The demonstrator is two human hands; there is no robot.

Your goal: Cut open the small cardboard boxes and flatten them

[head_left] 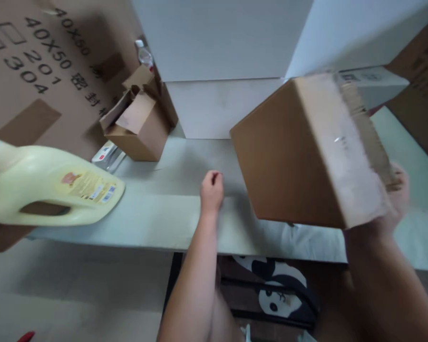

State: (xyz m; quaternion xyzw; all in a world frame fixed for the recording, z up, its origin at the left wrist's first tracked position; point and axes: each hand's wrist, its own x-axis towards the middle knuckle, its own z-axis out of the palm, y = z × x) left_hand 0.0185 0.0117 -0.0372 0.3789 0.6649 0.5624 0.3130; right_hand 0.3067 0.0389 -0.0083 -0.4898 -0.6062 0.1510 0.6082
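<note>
My right hand (395, 204) grips the flap edge of a brown cardboard box (285, 161), holding it tilted above the right part of the table. A strip of tape runs along the box's side, and its flaps face to the right. My left hand (212, 190) is over the middle of the table, apart from the box, its fingers curled into a loose fist. I see nothing in the left hand's fingers. What the box holds, if anything, is hidden.
A pale yellow jug (46, 180) shows at the left. Behind it stand a small open carton (139, 128) and a clear bottle (144, 54). White boxes (221, 42) rise at the back of the table (157, 213). Large printed cartons (60, 57) flank the left side.
</note>
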